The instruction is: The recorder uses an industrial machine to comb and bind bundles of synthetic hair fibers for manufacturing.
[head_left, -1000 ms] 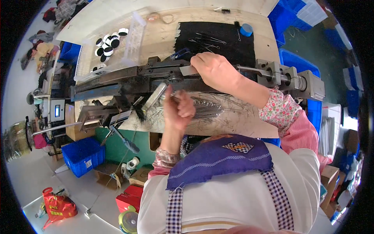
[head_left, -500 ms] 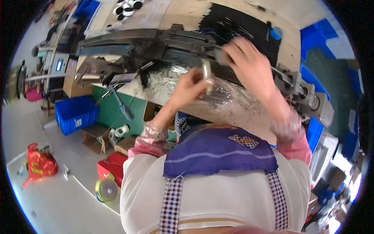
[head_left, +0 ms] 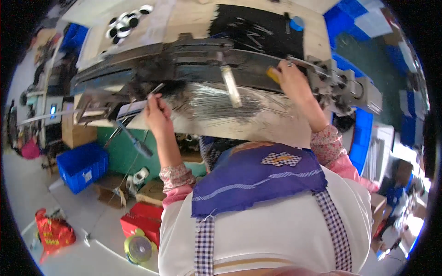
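A long dark metal machine [head_left: 198,66] with a rail runs across the workbench. My left hand [head_left: 159,115] is at its left part, fingers curled at the lower end of a short metal rod [head_left: 159,87]. Farther right, my right hand [head_left: 296,85] is closed over the rail, with a small yellow piece [head_left: 273,74] at its thumb side. Its fingertips lie by a thin rod and are partly hidden. Between my hands, a pale, shiny handle [head_left: 231,87] slants down from the machine, apart from both. Under it lies a heap of thin metal needles or wires [head_left: 221,108].
On the far bench are a black cloth [head_left: 276,39] with thin metal pieces, a blue round lid [head_left: 297,23], and several black-and-white spools [head_left: 122,28]. Grey machine blocks [head_left: 343,80] stand at the right end. A blue crate [head_left: 83,168] and a red box [head_left: 142,223] are on the floor at left.
My left hand has left the pale handle and moved left to the short rod. My right hand has shifted right along the rail, and the yellow piece now shows. The view has turned slightly.
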The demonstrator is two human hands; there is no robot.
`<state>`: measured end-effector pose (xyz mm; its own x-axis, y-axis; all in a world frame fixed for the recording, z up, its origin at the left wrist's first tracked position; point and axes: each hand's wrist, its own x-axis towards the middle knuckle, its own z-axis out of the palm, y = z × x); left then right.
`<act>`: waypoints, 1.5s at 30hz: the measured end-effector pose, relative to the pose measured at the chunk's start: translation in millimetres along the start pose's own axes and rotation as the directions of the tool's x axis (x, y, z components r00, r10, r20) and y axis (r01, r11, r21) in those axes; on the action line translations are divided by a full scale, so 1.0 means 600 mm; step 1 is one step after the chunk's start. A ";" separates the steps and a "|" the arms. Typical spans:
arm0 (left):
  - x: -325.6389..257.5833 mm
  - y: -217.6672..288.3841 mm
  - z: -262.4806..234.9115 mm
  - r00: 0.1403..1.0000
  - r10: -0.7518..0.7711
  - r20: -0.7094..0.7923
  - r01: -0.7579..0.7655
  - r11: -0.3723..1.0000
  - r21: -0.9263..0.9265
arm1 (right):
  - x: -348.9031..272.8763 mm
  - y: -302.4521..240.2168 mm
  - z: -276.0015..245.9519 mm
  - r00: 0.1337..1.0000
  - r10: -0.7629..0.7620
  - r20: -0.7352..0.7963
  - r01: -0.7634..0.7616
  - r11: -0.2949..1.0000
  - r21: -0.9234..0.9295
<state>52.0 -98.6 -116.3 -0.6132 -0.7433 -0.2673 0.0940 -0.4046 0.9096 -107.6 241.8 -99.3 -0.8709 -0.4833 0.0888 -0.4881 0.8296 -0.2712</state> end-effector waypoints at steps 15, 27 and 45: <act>-0.152 -0.034 0.342 0.448 -0.475 0.757 0.405 0.863 0.302 | -0.147 0.001 -0.159 0.948 -0.271 0.166 0.180 0.888 0.422; -0.167 -0.066 0.333 0.855 -0.044 0.517 0.069 0.997 -0.029 | 0.013 -0.042 -0.215 0.905 -0.219 -0.364 0.334 0.896 0.294; -0.157 -0.055 0.347 0.593 -0.298 0.748 0.302 0.944 0.136 | 0.096 -0.032 -0.208 0.973 -0.218 -0.080 0.232 0.930 0.287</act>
<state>-56.8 95.7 -54.9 -0.9784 0.0780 -0.1913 -0.2031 -0.5338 0.8209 -155.3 233.1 30.3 -0.7455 -0.6284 0.2219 -0.6388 0.5790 -0.5066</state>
